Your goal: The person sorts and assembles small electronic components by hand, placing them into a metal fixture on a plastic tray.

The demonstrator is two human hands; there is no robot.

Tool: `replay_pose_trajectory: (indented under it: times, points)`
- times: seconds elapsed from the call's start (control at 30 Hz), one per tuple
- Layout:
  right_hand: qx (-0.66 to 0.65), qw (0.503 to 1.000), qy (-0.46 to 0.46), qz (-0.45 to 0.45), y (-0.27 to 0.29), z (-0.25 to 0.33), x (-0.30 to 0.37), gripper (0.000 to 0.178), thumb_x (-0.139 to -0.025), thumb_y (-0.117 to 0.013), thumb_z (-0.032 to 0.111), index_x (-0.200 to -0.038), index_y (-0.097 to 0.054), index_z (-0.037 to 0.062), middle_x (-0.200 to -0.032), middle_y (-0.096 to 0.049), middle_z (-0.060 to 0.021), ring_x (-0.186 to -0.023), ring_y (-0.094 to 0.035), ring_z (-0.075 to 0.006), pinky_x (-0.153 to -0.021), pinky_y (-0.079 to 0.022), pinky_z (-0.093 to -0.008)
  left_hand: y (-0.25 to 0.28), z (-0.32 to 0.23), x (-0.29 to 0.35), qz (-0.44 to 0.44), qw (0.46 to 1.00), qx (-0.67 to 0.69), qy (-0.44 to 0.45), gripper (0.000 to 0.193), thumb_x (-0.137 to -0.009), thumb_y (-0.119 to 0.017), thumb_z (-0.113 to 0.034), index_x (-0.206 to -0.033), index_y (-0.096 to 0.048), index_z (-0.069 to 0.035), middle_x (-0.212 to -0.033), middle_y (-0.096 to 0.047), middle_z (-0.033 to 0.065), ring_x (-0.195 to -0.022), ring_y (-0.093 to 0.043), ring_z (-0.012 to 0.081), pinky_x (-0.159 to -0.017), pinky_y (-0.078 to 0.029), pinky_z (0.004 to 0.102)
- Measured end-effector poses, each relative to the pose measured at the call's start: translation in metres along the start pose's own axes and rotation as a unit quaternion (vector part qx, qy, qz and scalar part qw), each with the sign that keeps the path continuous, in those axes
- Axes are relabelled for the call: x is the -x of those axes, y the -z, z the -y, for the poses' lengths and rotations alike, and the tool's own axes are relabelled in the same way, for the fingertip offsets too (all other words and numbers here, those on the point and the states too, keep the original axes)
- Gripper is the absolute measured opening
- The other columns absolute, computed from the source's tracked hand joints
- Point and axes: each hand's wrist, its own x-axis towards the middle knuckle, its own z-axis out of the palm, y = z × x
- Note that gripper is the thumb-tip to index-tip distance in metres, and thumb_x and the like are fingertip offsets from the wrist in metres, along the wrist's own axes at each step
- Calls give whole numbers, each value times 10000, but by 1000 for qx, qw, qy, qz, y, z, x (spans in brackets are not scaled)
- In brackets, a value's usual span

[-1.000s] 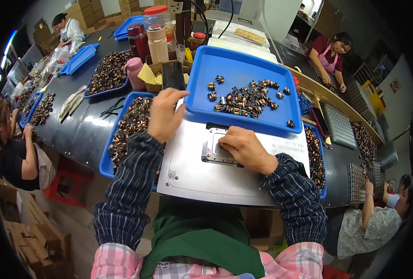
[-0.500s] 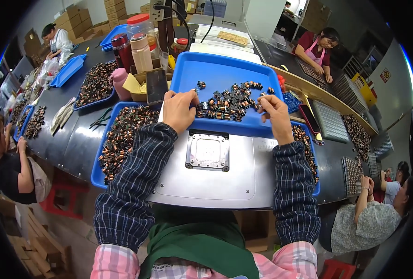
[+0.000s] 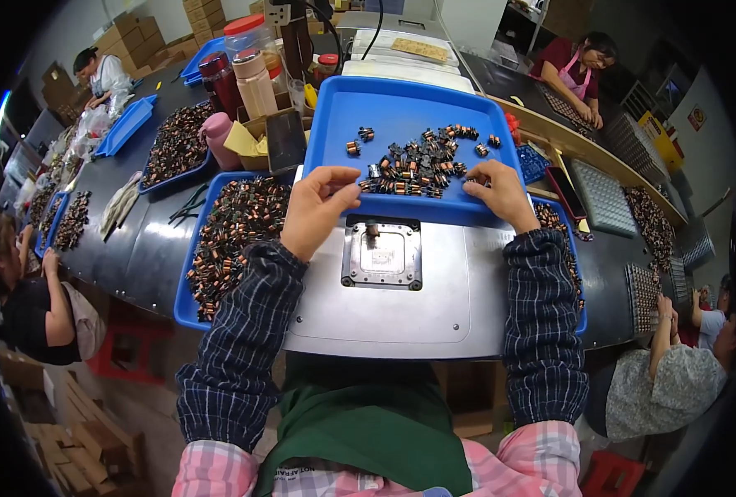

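My left hand (image 3: pixel 322 209) hovers by the near left corner of a blue tray (image 3: pixel 413 95), thumb and forefinger apart with nothing seen between them. At the tray's near right edge, my right hand (image 3: pixel 505 197) has its fingers curled toward the thumb beside the coils; whatever lies between the tips is too small to make out. Small copper-wound coils with black ends (image 3: pixel 418 166) form a heap in the front half of the tray, and several lie apart. One single coil (image 3: pixel 372 230) sits on the square metal plate (image 3: pixel 382 258) set into the silver machine top (image 3: pixel 368 319) between my forearms.
Blue trays full of coils stand left (image 3: pixel 182 308) and right (image 3: pixel 582 319) of the machine. Beyond the left one are a phone (image 3: pixel 286 141), a pink bottle (image 3: pixel 217 137), flasks (image 3: pixel 254 87) and pliers (image 3: pixel 187 205). Another phone (image 3: pixel 560 192) lies right. Co-workers sit around the tables.
My left hand has drawn back from the heap toward me and its fingers have parted. A coil now sits on the square plate. My right hand has lowered slightly beside the heap.
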Motion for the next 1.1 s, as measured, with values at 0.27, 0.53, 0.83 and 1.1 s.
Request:
replay_pose_trajectory:
  times: [0.27, 0.53, 0.83, 1.1]
  points:
    - [-460, 884, -65, 61, 6, 61, 28, 192, -709, -611, 26, -880, -537, -18, -758, -582, -91, -578, -544, -92, -399, -386, -164, -15, 2, 23, 75, 852, -420, -304, 212, -719, -618, -100, -914, -585, -24, -898, -540, 103, -843, -522, 250, -714, -428, 320]
    - [-539, 822, -81, 167, -16, 100, 46, 234, -726, -624, 29, -943, -569, -40, -808, -575, -61, -634, -546, -87, -412, -394, -170, -15, 11, 33, 201, 763, -539, -295, 242, -702, -597, -140, -929, -562, -65, -904, -542, 75, -919, -487, 221, -786, -365, 330]
    - [-240, 957, 135, 90, -57, 121, 61, 206, -661, -610, -30, -863, -596, 9, -753, -566, -77, -611, -539, -162, -553, -430, -244, 25, 1, 35, 9, 997, -48, 59, 171, -829, -520, -96, -980, -546, -22, -750, -539, 5, -600, -502, 49, -485, -383, 151]
    - [-126, 968, 201, 85, -65, 126, 56, 180, -662, -617, -6, -838, -603, 28, -745, -557, -96, -635, -554, -236, -562, -445, -293, 32, 4, 33, 37, 998, -7, 45, 151, -822, -526, -70, -950, -561, 2, -871, -582, 63, -697, -561, 82, -563, -454, 179]
